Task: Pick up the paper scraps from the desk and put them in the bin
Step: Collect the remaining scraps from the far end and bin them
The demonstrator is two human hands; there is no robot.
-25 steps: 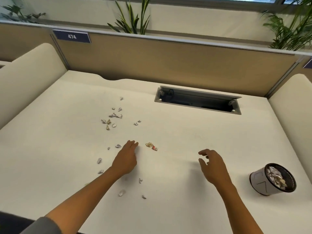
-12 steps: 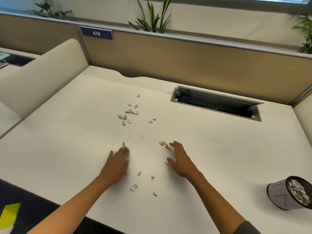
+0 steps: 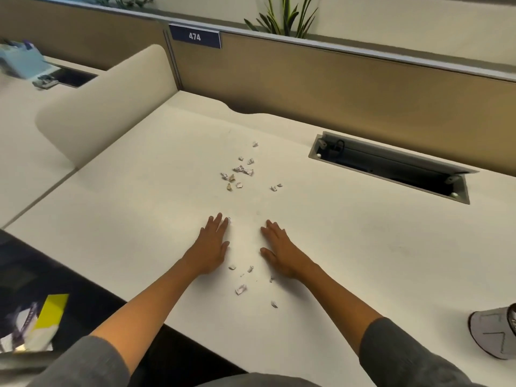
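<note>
**A:** Cream laminate covered the desk (image 3: 363, 261) in the head view, where a person's two hands lay palm-down side by side near the front edge. What did the hands have hold of?

**B:** Nothing that showed. The left hand (image 3: 211, 245) lay flat with fingers straight, and one small scrap (image 3: 229, 220) sat just beside its fingertips, touching or nearly so. The right hand (image 3: 279, 251) was flat as well, fingers spread and relaxed on the surface. Whether paper lay under either palm could not be told.

**A:** Where was the rest of the paper?

**B:** In two groups. A far cluster of scraps (image 3: 240, 171) lay scattered well beyond the fingertips, toward the tan partition (image 3: 335, 88). A near group of scraps (image 3: 245, 277) lay between the wrists and toward the front edge, the largest piece (image 3: 240, 289) among them.

**A:** And the bin?

**B:** The bin (image 3: 494, 335), grey, lay tipped on the desk at the right edge of the view, partly cut off and well apart from both hands.

**A:** Anything else around the desk?

**B:** An open cable tray (image 3: 391, 169) was set into the desktop at the right rear. A blue sign (image 3: 195, 36) reading 474 hung on the partition, a plant (image 3: 282, 18) rose behind it, and grey sleeves (image 3: 405, 356) covered both upper arms.
</note>
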